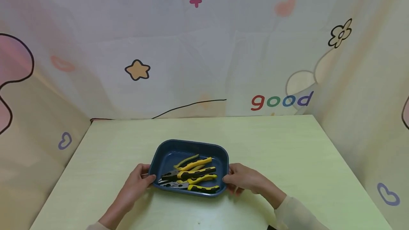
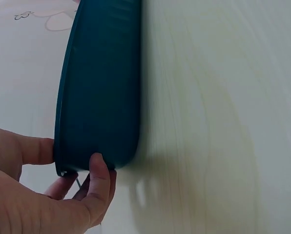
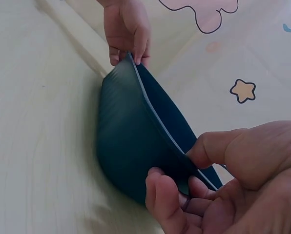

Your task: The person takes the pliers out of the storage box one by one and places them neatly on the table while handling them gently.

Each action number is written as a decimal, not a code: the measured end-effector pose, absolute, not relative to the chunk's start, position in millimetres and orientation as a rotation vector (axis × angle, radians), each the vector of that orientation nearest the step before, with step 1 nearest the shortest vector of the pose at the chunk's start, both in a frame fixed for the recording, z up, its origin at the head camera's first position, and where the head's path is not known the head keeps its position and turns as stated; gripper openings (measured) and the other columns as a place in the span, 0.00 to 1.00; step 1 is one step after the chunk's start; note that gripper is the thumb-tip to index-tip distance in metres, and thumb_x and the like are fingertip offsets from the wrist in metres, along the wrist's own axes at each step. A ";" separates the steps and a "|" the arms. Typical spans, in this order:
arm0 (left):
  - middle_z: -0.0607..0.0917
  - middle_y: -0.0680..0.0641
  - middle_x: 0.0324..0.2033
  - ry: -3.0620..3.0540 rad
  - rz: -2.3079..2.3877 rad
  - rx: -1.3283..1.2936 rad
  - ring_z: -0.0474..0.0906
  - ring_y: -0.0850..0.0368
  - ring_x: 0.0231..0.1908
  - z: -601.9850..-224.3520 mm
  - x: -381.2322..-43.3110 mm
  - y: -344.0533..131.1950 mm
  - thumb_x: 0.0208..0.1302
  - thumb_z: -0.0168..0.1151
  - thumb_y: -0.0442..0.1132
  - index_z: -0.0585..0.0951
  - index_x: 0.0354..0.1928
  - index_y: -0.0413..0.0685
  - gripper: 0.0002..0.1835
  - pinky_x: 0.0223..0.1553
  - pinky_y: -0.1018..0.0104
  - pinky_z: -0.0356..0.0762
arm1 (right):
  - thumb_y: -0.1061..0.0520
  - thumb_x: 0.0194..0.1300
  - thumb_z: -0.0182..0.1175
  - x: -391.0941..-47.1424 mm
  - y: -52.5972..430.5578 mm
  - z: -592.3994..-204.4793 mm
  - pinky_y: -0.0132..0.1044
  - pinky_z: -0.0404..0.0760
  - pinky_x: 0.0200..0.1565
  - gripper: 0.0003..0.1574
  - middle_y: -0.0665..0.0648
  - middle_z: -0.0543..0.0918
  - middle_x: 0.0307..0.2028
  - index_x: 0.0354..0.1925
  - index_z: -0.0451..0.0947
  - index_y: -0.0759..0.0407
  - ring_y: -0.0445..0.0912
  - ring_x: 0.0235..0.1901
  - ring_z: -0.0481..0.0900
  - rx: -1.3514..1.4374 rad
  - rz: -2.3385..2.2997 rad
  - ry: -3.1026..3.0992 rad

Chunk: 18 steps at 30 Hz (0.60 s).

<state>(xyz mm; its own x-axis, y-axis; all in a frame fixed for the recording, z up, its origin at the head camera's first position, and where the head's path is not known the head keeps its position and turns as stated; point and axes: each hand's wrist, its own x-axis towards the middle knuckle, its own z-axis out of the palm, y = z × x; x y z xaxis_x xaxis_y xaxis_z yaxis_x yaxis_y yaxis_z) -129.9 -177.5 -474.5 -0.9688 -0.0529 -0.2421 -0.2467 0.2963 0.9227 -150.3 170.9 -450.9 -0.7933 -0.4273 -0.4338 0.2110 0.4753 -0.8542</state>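
Note:
A dark blue rectangular tray with rounded corners is near the middle of the table in the head view. Inside it lie several pliers with yellow and black handles, their jaws toward the left. My left hand grips the tray's left end, thumb on the rim and fingers against the outer wall. At the opposite end my right hand pinches the rim between thumb and fingers. Only the tray's outer side shows in the left wrist view. Whether its base touches the table, I cannot tell.
The pale green table reaches back to a printed cloth that hangs behind it and along both sides. A small dark object shows at the bottom edge, beside the right sleeve.

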 end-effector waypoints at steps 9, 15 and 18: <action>0.83 0.40 0.38 2.457 1.577 -0.269 0.83 0.54 0.35 -473.0 -125.7 -177.3 0.76 0.59 0.32 0.77 0.49 0.29 0.10 0.42 0.55 0.86 | 0.62 0.67 0.56 -147.5 182.0 -450.2 0.33 0.77 0.24 0.05 0.56 0.81 0.23 0.38 0.74 0.65 0.44 0.22 0.76 -0.229 -1.289 2.118; 0.87 0.44 0.35 2.421 1.609 -0.196 0.86 0.52 0.35 -473.6 -117.5 -182.9 0.74 0.62 0.35 0.81 0.44 0.30 0.10 0.43 0.55 0.86 | 0.62 0.67 0.57 -146.2 187.6 -449.5 0.34 0.77 0.25 0.05 0.58 0.82 0.24 0.39 0.74 0.65 0.45 0.23 0.77 -0.249 -1.240 2.142; 0.87 0.45 0.35 2.375 1.610 -0.167 0.85 0.53 0.35 -473.2 -114.2 -186.1 0.72 0.65 0.36 0.82 0.42 0.30 0.11 0.43 0.56 0.86 | 0.62 0.67 0.57 -145.5 189.8 -449.4 0.34 0.77 0.25 0.05 0.58 0.82 0.25 0.40 0.74 0.64 0.45 0.24 0.77 -0.257 -1.229 2.141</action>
<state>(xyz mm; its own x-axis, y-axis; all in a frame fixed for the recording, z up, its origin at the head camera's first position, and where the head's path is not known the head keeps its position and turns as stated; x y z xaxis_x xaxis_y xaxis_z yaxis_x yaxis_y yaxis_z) -114.2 -186.1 -473.2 -0.9577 0.0536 -0.2827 -0.2428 0.3771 0.8938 -145.5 189.8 -449.4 -0.7712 -0.4632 -0.4366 0.1432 0.5420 -0.8281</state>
